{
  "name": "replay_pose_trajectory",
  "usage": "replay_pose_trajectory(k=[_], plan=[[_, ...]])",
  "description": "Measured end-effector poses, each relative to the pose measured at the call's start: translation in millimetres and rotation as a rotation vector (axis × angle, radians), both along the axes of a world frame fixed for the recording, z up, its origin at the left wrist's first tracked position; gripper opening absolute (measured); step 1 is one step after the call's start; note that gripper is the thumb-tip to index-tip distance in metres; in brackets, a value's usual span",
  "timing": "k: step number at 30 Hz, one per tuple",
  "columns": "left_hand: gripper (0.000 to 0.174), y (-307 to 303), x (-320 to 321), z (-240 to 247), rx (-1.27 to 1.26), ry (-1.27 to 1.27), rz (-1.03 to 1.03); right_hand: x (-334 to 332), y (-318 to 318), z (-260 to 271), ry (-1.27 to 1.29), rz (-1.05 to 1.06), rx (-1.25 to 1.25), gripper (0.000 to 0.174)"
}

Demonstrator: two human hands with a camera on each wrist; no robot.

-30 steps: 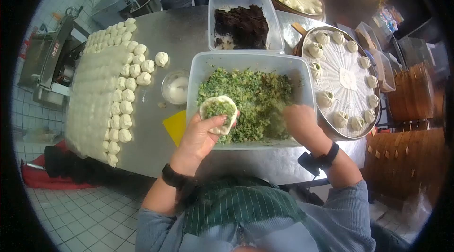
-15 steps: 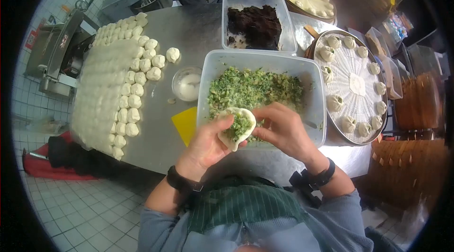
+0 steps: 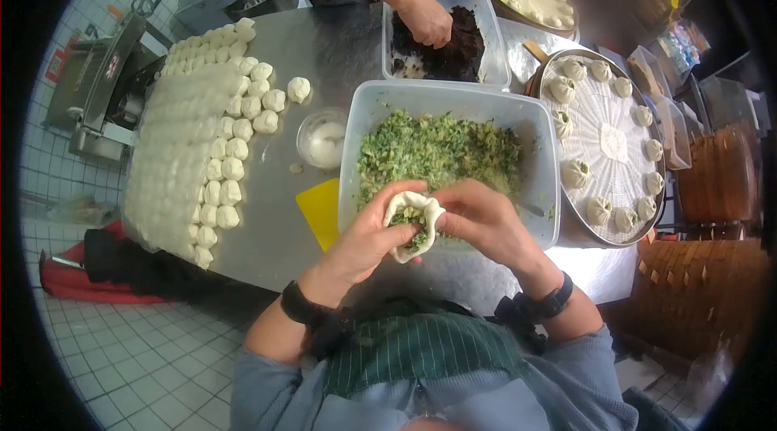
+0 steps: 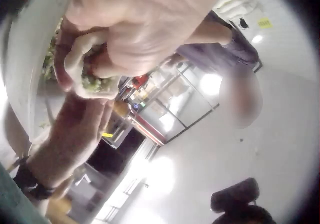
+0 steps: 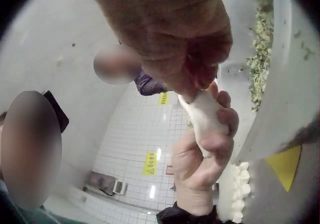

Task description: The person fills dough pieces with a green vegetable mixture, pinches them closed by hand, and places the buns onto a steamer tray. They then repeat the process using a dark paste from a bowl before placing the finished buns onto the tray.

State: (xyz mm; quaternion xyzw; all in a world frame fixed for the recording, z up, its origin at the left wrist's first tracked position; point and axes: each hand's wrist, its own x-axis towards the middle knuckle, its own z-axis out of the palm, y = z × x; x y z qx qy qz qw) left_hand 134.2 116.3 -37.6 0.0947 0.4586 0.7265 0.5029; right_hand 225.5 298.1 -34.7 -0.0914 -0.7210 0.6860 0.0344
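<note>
Near the front wall of the filling tub, my left hand (image 3: 364,237) cups a filled bun (image 3: 397,208), its thumb pressing on the chopped green filling inside the dough. My right hand (image 3: 486,225) pinches the dough rim on the right side between thumb and fingers. In the left wrist view the bun (image 4: 75,66) shows as a white ring of dough round the green filling. The right wrist view shows the outside of the dough (image 5: 207,116), smooth and white, with the left fingers curled round it. Behind the hands stands the clear tub (image 3: 550,164) of chopped green filling (image 3: 453,148).
Another person's hand (image 3: 426,18) reaches into a tub (image 3: 502,59) of dark paste. Dough balls (image 3: 231,170) lie in rows at left, partly under plastic. A bowl of white powder (image 3: 322,140), a yellow scraper (image 3: 320,211) and a steamer tray (image 3: 595,180) of shaped buns stand nearby.
My right hand has come from the green filling to the bun and now pinches its rim. The dough has drawn up round the filling. The other person's hand has reached into the dark paste.
</note>
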Motion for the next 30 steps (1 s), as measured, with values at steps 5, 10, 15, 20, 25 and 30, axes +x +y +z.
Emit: replay_pose_trajectory(k=[5,10,15,20,25,30], plan=[[0.041,-2,-6,-12,-0.092,0.032,-0.165,2,2,9,0.025,0.036,0.125,0.018],[0.041,2,-5,-7,-0.224,0.150,-0.208,-3,-2,10,0.002,0.074,0.220,0.016],[0.043,6,-7,-1,-0.314,0.205,-0.247,-6,-7,11,-0.077,0.062,0.173,0.021],[0.055,0,-16,4,-0.135,0.056,-0.209,-6,1,8,0.018,0.043,0.205,0.017],[0.047,-9,-19,5,-0.003,-0.271,-0.104,-8,6,-2,-0.061,-0.084,-0.092,0.018],[0.039,-6,-8,-6,-0.193,0.149,-0.142,-10,1,6,0.002,0.036,0.188,0.019]])
